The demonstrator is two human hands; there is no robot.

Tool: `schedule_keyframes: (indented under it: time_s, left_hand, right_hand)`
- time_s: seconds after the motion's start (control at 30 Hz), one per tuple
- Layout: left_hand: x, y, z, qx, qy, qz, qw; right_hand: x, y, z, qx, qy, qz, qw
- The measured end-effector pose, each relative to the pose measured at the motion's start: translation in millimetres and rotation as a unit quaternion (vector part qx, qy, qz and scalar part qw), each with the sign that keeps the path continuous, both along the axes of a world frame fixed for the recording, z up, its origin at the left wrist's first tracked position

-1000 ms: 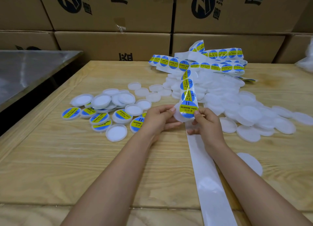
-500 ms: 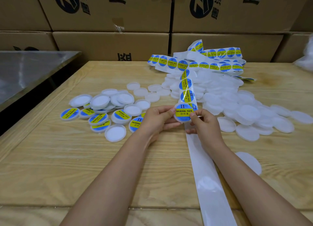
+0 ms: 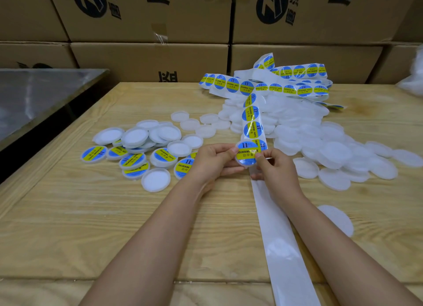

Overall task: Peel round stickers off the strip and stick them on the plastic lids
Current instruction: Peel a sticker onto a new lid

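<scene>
My left hand (image 3: 212,162) grips a white plastic lid (image 3: 243,165) by its left edge, just above the table. A round blue and yellow sticker (image 3: 246,153) lies across the lid's top. My right hand (image 3: 275,168) pinches the sticker's right edge between thumb and forefinger. The sticker strip (image 3: 251,122) runs from a tangled heap at the back down to my hands. Its bare white backing (image 3: 281,248) trails toward the table's front edge. Most of the lid is hidden under the sticker.
Labelled lids (image 3: 132,161) and a few upturned ones lie in a cluster at the left. A big pile of plain lids (image 3: 320,143) spreads at the right. One lid (image 3: 336,218) lies by my right forearm. Cardboard boxes (image 3: 148,58) stand behind the wooden table (image 3: 91,214).
The leading sticker has come off the bend of the strip and now sits flat over the lid. My right thumb has shifted onto its right edge; both hands stay in place.
</scene>
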State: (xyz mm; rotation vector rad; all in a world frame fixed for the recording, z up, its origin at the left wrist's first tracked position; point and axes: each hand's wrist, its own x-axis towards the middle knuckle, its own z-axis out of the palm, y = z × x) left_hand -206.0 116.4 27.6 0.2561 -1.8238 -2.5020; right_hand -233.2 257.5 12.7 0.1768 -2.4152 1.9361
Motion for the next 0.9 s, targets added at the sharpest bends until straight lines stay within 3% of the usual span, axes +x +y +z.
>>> schedule_keyframes:
  time_s: [0.9]
  left_hand:
    - [-0.5, 2.1, -0.3, -0.018, -0.001, 0.014, 1.000]
  right_hand:
    - [1.9, -0.6, 1.2, 0.014, 0.005, -0.006, 1.000]
